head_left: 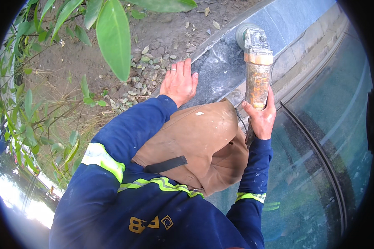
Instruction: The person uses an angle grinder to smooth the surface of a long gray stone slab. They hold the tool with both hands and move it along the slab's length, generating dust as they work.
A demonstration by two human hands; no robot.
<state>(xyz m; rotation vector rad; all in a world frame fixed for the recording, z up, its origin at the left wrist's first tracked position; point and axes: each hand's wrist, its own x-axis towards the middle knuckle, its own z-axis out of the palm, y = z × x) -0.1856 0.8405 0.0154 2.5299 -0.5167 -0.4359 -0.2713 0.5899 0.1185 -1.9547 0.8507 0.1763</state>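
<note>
My right hand [262, 118] is wrapped round the body of an angle grinder [258, 79], a worn tool with a dusty metal head and an orange-brown barrel. Its pale round disc [242, 36] rests against the top of a grey stone ledge [220, 68]; whether it spins I cannot tell. My left hand [180, 81] lies on the ledge's left edge with its fingers stretched forward and a ring on one of them. White dust and smears cover the stone between the two hands.
Bare soil with dry leaves [143, 79] borders the ledge on the left, and a leafy plant [113, 39] hangs close in. To the right is a greenish glass-like surface [316, 137] crossed by a dark strip [316, 153]. My bent knee in brown trousers [195, 137] is against the ledge.
</note>
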